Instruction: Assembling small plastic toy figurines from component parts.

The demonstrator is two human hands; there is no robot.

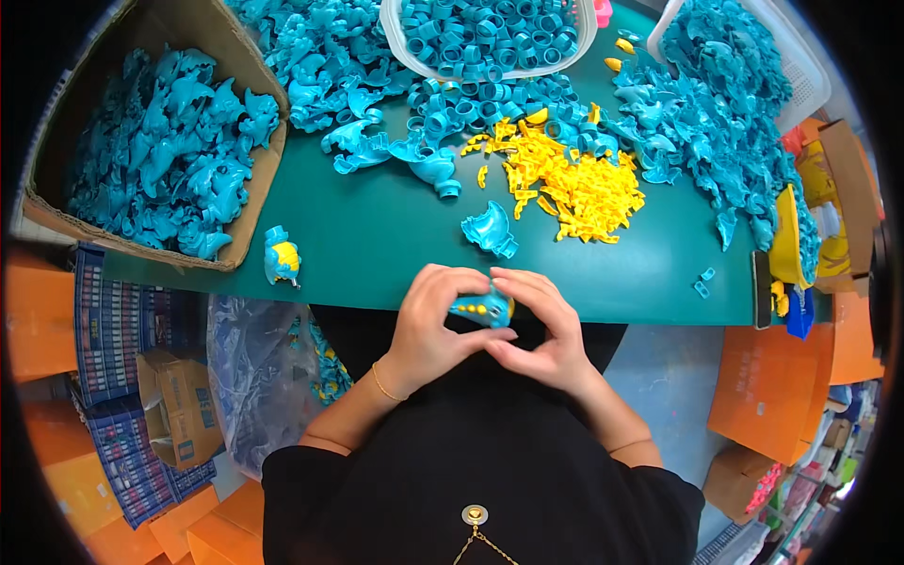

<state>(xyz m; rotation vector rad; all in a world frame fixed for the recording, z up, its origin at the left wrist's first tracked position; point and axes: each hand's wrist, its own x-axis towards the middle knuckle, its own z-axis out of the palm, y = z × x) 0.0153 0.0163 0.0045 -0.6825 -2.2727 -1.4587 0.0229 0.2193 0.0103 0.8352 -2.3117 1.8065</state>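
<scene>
Between both hands, at the near edge of the green table, is a small teal plastic toy part with a row of yellow bumps. My left hand grips it from the left with fingers and thumb. From the other side, my right hand closes on the same part, fingertips meeting the left ones. Just beyond the hands lies a curved teal shell piece. Farther off is a heap of small yellow plastic pieces. A teal and yellow toy figure stands at the left by the table edge.
A cardboard box of teal pieces stands at the left. Teal rings fill a clear tub at the back. More teal parts pile up at the right, by a white basket. A plastic bag hangs below the table.
</scene>
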